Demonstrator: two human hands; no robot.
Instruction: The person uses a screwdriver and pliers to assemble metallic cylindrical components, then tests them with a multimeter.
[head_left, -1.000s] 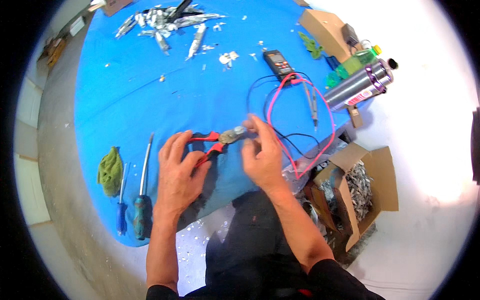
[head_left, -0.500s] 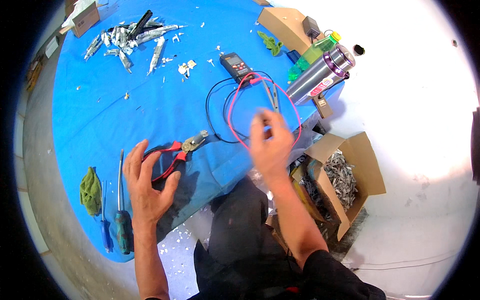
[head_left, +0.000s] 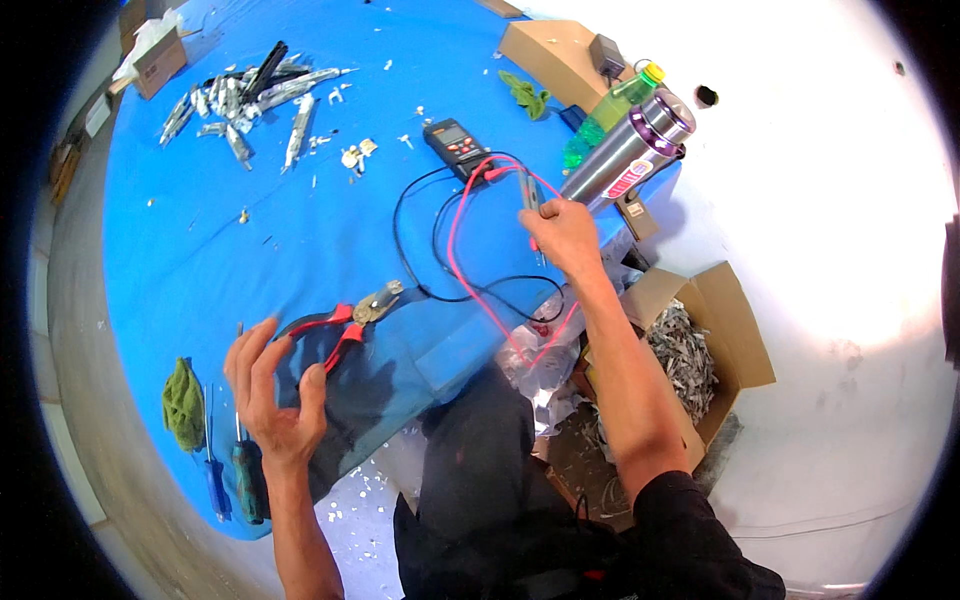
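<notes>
My left hand [head_left: 275,400] hovers by the table's near edge with fingers curved and apart, holding nothing. Just right of it lie red-handled pliers [head_left: 357,322], jaws pointing away to the right. My right hand [head_left: 566,236] is closed in a pinch around grey tweezers [head_left: 530,188] on the right side of the table. A small red piece shows beside the tweezers, below my fingertips; I cannot make out what it is. Beyond lies a black handheld meter [head_left: 458,146], with a red lead [head_left: 453,235] and a black lead [head_left: 398,225] looping toward me.
Two screwdrivers [head_left: 248,480] and a green cloth [head_left: 183,405] lie at the left edge. Silvery parts [head_left: 240,105] are heaped far left. A steel flask [head_left: 630,150] and a green bottle [head_left: 610,120] stand right. A cardboard box [head_left: 735,340] of metal scraps sits below the table.
My right hand has moved right and slightly away from me, closing on the tweezers that lay on the table. My left hand has shifted slightly left and nearer, staying open.
</notes>
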